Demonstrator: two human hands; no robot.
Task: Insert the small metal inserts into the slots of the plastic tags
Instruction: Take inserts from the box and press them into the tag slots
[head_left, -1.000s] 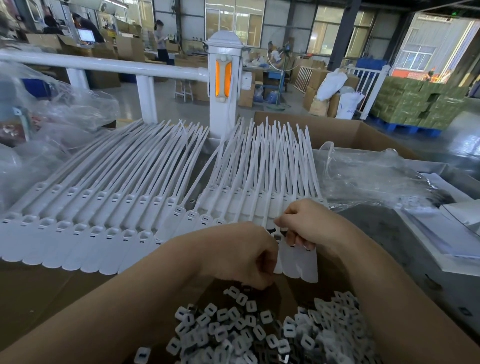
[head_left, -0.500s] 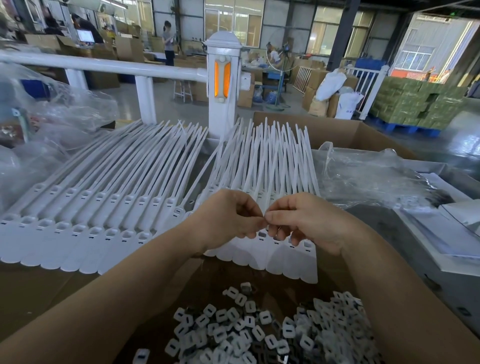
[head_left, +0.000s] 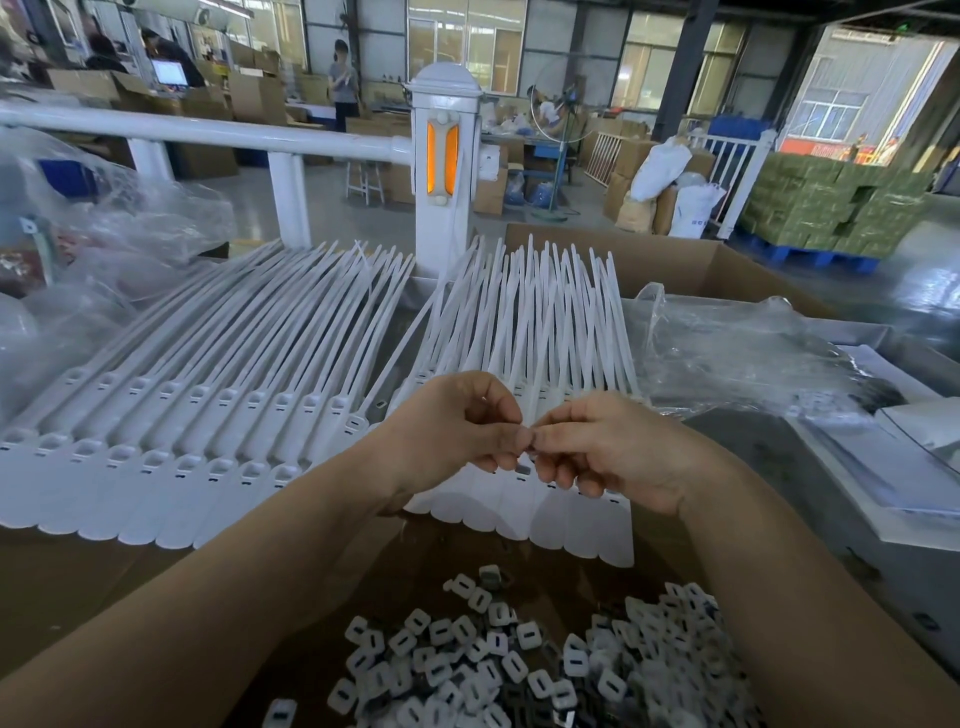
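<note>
Long white plastic tags lie in two fanned rows, a left row (head_left: 156, 467) and a right row (head_left: 550, 514), heads toward me and slots facing up. My left hand (head_left: 452, 426) and my right hand (head_left: 613, 452) meet fingertip to fingertip just above the heads of the right row. Thumbs and forefingers of both hands pinch a small insert between them, almost wholly hidden by the fingers. A heap of small white and dark metal inserts (head_left: 493, 670) fills the brown box below my wrists.
The brown cardboard surface (head_left: 78, 587) carries the tags and inserts. Crumpled clear plastic bags lie at the right (head_left: 727, 353) and far left (head_left: 104, 234). A white railing post (head_left: 444, 171) stands behind the tags. White sheets (head_left: 883, 467) lie at the right.
My left hand rose from the insert heap and came up to meet my right hand above the right row of tags. The right hand shifted slightly up and right.
</note>
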